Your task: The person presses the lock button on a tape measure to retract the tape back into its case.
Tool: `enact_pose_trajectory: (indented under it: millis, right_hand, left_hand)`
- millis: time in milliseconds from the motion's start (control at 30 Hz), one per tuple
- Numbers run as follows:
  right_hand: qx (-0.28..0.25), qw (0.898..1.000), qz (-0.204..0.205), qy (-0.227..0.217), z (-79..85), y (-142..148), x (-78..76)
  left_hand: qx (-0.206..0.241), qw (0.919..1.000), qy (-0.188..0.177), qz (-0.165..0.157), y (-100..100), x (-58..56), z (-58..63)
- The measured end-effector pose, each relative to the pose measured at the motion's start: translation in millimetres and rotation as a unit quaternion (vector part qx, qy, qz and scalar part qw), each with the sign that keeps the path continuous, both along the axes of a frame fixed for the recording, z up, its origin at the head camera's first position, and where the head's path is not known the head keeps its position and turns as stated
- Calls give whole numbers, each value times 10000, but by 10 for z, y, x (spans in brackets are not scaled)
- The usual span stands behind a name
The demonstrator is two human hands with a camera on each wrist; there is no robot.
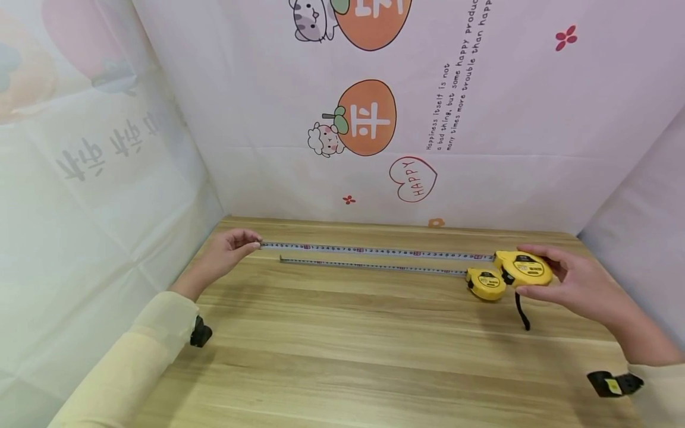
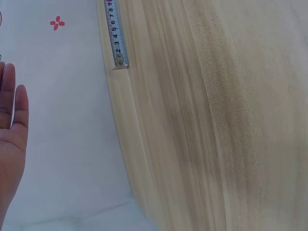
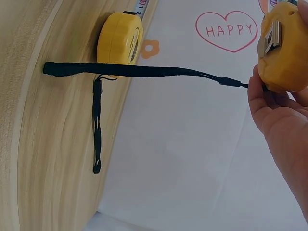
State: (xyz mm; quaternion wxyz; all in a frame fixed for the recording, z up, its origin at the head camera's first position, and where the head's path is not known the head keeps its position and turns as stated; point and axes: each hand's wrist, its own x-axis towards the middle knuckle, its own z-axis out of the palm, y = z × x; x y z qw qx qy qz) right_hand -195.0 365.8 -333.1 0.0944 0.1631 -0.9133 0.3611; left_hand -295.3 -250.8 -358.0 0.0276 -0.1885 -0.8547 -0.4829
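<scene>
I'm watching the left hand (image 1: 229,252), between eight and nine o'clock in the head view, pinching the free end of the long blade (image 1: 385,252) between thumb and finger. The right hand (image 1: 580,282), between three and four o'clock, is gripping the big tape measure (image 1: 527,269) by its yellow case, fingers and thumb partly closed around it, while a black strap (image 1: 521,312) is dangling below. The small tape measure (image 1: 487,284) is lying on the wooden table (image 1: 342,356) near four o'clock, just beside the big one, and neither hand is holding it (whether the two cases are touching, I'm not managing to tell). Its short blade (image 1: 374,266) is stretching toward nine o'clock and ending in a metal hook (image 2: 121,66).

I'm judging the work as partway along: both blades are already drawn out and running nearly side by side, the long one on the twelve o'clock side. As for what's left, I'm counting the big tape measure as not yet let go, since both hands are holding it stretched, and I'm seeing neither blade wound back in
</scene>
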Motion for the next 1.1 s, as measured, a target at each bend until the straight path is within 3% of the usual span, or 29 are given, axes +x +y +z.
enact_pose_trajectory:
  millis: [200,533,733,1100]
  right_hand:
    - [-120,9996,220,165,-32,-30,-22]
    - [-80,9996,172,229,-42,-77,-29]
    - [-184,9995,234,104,-37,-103,-30]
    - [-277,9992,274,41,-33,-129,-30]
  left_hand:
    - [67,10000,24,-37,37,20,16]
    - [91,9999,84,-103,62,12,3]
    - [73,9994,303,-139,81,-20,-33]
    - [142,9994,224,-200,162,-21,1]
